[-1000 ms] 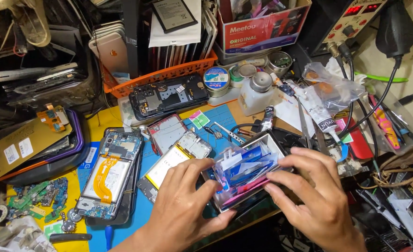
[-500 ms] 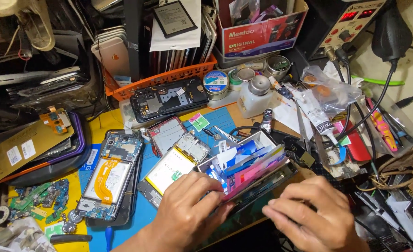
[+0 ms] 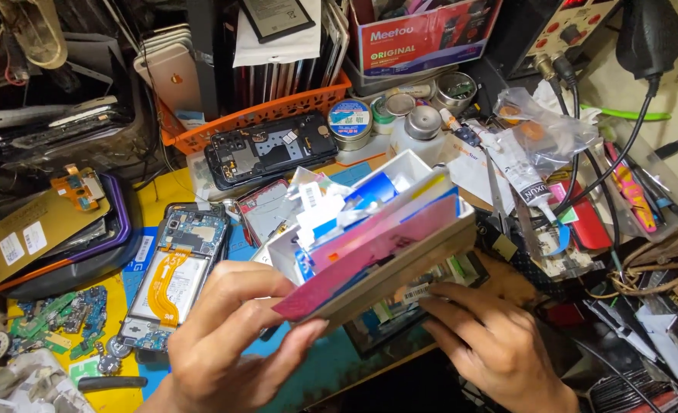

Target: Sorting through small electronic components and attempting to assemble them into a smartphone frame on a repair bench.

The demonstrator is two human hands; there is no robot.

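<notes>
A white open box (image 3: 400, 229) crammed with flat packets and cards, blue, pink and white, is lifted and tilted above the workbench. My left hand (image 3: 228, 336) grips its near left corner, thumb on a pink card. From below, my right hand (image 3: 496, 348) supports the box's right underside. An opened phone (image 3: 172, 279) with a yellow flex cable lies flat just left of my left hand.
A second opened phone (image 3: 266, 149) rests against an orange basket (image 3: 262, 115). Green circuit boards (image 3: 52, 325) lie at the left; round tins and a bottle (image 3: 423, 126) stand behind. Cables, glue tubes and plastic bags crowd the right side (image 3: 576, 191). A yellow and blue mat (image 3: 151, 195) covers the bench.
Both hands have raised the box off the bench and tipped it toward me; it now fills more of the view. My left hand has shifted to its near corner.
</notes>
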